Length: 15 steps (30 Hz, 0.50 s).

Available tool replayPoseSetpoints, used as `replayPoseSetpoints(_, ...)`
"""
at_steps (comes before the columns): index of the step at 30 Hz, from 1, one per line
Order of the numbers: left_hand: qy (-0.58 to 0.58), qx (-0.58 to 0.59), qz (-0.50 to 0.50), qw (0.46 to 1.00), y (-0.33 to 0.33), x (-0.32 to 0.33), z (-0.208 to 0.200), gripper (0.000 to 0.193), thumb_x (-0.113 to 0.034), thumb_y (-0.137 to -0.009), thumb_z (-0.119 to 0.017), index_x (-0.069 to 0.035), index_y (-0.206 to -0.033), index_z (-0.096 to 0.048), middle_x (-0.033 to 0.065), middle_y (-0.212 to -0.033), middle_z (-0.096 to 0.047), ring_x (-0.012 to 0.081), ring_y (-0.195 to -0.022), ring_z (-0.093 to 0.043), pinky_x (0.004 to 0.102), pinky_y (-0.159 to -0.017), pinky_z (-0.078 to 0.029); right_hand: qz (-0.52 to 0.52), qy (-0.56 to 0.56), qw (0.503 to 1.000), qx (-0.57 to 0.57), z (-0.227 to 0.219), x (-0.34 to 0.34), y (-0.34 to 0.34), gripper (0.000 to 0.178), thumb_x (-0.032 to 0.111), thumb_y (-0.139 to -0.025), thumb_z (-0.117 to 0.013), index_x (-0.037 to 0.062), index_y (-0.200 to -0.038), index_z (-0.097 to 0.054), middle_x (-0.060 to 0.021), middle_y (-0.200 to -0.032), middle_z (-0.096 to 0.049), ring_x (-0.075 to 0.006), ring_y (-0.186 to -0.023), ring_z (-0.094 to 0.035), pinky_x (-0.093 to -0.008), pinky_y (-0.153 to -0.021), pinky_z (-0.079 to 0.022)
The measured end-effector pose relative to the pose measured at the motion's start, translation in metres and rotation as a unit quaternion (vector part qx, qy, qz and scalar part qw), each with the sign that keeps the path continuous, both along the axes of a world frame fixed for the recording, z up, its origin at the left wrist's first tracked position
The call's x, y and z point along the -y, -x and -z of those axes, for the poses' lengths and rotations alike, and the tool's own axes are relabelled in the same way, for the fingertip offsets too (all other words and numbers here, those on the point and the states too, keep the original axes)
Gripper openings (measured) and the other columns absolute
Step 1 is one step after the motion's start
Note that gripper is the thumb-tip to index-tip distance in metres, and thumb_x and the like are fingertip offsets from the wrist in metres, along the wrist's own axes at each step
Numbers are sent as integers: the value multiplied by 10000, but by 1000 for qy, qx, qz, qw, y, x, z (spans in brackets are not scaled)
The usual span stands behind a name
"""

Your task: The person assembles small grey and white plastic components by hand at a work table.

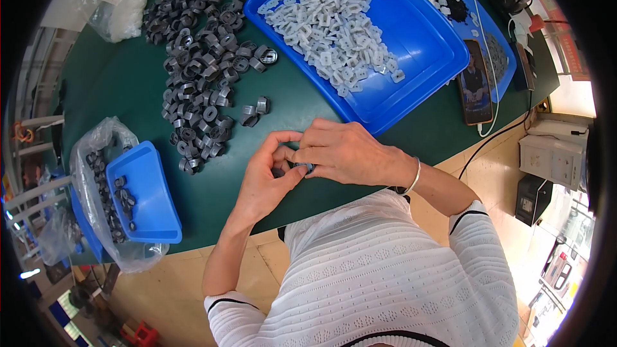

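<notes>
My left hand and my right hand meet over the near part of the green table. Between their closed fingers is a small dark grey plastic part, mostly hidden, with a bluish sheen where it shows. The left thumb and index finger curl round it from the left, and the right fingertips press on it from the right and above. Beyond the left hand spreads a large heap of dark grey ring-shaped parts. Past the right hand, a big blue tray holds many small translucent white pieces.
A smaller blue tray with a few dark parts stands at the left, beside a clear plastic bag of dark parts. A phone with a white cable lies at the right. Behind it is another blue tray. A bag of white material sits far left.
</notes>
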<state>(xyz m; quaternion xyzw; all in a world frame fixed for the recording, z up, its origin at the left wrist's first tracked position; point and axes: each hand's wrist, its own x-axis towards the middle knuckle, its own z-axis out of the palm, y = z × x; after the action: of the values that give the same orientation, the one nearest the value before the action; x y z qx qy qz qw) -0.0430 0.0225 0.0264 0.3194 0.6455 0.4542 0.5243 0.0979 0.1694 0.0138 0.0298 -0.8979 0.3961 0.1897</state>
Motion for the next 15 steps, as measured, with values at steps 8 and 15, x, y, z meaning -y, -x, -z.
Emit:
replayPoseSetpoints(8,-22,-74,-42,996,-11,2,0,357,-24,-864,-639,-47,-1208,-546,11,-875,-636,35,-618,-473,197,-562,-386,3,88,995,39,8,-7,-1,233,115,-721,-778,70,-914,-656,-43,-818,-581,-229,-777,-567,-318,-629,-508)
replayPoseSetpoints(15,-67,141,-221,963,-26,9,14,130,-115,-969,-570,0,-1015,-608,7,-787,-597,37,-536,-453,182,-451,-325,-30,330,905,265,-5,-10,6,326,295,-971,-561,-2,-869,-648,-74,-700,-594,-172,-573,-573,-293,-543,-502)
